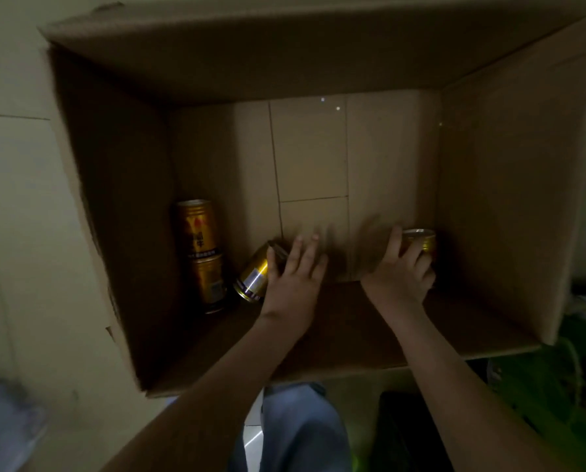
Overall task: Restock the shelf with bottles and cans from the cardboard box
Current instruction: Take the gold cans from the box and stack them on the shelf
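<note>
Though the light is dim, the cardboard box [489,165] reads plainly as a deep open carton seen from above, its brown floor crossed by flap seams. It stands on a pale tiled floor [8,199], with a blue-grey trouser leg [301,434] below its near edge and something green [550,386] beside its near right corner. Both bare arms reach over the near edge to the box's floor.

Along the left wall two gold cans lie end to end, the farther can [196,226] touching the nearer can [209,281]. Just right of them a tilted can [252,279] lies slanted. The left hand [295,277] rests against it with fingers straight and slightly spread, thumb side on the can's upper end. Toward the right wall the right hand [400,270] grips a fourth can [419,240], fingers curled round its side.

That hand covers most of the fourth can, so only its rim and a gold band show. The tilted can's upper end is hidden behind the thumb. Print on the cans is too dark to read. A bluish blur [2,424] at the lower left cannot be made out, nor the dark shape [407,434] beside the trouser leg.
</note>
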